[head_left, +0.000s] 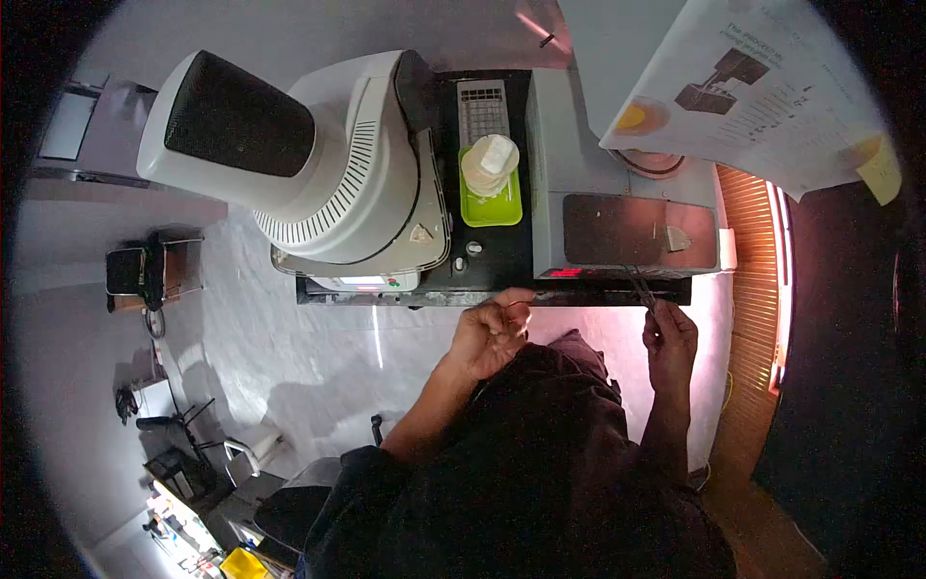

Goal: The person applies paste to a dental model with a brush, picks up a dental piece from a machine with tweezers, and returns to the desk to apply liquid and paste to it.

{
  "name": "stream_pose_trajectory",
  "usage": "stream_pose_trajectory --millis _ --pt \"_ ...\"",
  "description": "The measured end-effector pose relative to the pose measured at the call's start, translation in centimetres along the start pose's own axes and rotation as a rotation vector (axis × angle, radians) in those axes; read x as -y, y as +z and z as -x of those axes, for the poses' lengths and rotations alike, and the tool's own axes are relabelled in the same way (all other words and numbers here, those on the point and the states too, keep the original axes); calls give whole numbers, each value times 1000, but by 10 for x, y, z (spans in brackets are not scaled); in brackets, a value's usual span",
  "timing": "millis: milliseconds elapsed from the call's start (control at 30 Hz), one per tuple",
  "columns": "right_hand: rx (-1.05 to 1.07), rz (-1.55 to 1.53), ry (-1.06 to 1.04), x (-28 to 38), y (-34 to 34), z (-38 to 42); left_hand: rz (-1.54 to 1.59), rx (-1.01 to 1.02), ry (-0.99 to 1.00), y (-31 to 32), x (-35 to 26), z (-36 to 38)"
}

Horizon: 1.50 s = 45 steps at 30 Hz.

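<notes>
My right hand (669,333) is closed on a pair of slim metal tweezers (640,286). Their tips point up to the front edge of a grey box-shaped machine (550,174) with a dark top plate (608,227) and red lit digits. On that plate lies a small pale piece (679,238). My left hand (490,333) is at the front edge of the black bench (497,280). Its fingers are loosely curled and apart, with nothing visible in them. Beyond it, two small whitish pieces (460,262) rest on the bench.
A green tray (492,212) bears round white pads (490,166); a light keypad (481,106) lies behind. At left stands a large white machine (357,183) with a lit screen. A printed sheet (752,106) hangs at upper right. Chairs and a lit desk are at lower left.
</notes>
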State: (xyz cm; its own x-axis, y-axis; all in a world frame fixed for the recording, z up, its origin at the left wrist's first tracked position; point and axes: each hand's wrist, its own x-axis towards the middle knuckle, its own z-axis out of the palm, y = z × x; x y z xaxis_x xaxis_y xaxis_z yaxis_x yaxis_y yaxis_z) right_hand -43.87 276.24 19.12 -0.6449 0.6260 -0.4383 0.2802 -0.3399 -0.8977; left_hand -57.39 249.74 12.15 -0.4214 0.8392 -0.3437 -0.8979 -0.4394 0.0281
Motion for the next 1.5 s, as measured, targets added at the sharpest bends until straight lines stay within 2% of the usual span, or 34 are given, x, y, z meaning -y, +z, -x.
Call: stream_pose_trajectory --millis 67,167,267,367,467,567,667,867,900,1000,1100,1200,1233,1333,1367,1500 --pt "7 -23 -23 -3 -2 -2 34 105 1 -10 -1 -4" --pt "19 -27 -43 -4 -5 -1 -183 -37 -27 24 -7 -2" --pt "21 -50 -34 -5 -5 1 -457 -164 61 10 -3 -13" --pt "-20 -35 -6 -3 -1 4 -454 -198 77 5 -2 -20" --pt "-23 -6 -18 -7 -3 4 -252 -389 155 30 7 -24" --pt "5 -9 -10 -7 -3 3 -138 -203 62 19 -1 -24" --pt "27 -21 17 -7 -2 4 205 97 -85 18 -11 -15" --pt "41 22 87 -5 15 2 -46 72 -21 12 -8 -3" --pt "89 40 88 -4 17 3 64 71 -48 14 -8 1" --pt "240 86 100 -6 20 2 -19 51 214 22 5 16" --pt "387 231 113 -10 30 -2 144 -48 339 21 16 35" --pt "545 273 172 -8 50 -4 174 -324 399 31 24 62" --pt "593 289 145 -9 57 -3 150 -212 350 17 23 73" --pt "717 372 104 -14 78 8 74 -304 449 6 23 95" --pt "754 413 114 -17 86 11 60 -147 478 -6 19 102" --pt "887 491 119 -23 135 34 314 85 601 -11 -6 131"
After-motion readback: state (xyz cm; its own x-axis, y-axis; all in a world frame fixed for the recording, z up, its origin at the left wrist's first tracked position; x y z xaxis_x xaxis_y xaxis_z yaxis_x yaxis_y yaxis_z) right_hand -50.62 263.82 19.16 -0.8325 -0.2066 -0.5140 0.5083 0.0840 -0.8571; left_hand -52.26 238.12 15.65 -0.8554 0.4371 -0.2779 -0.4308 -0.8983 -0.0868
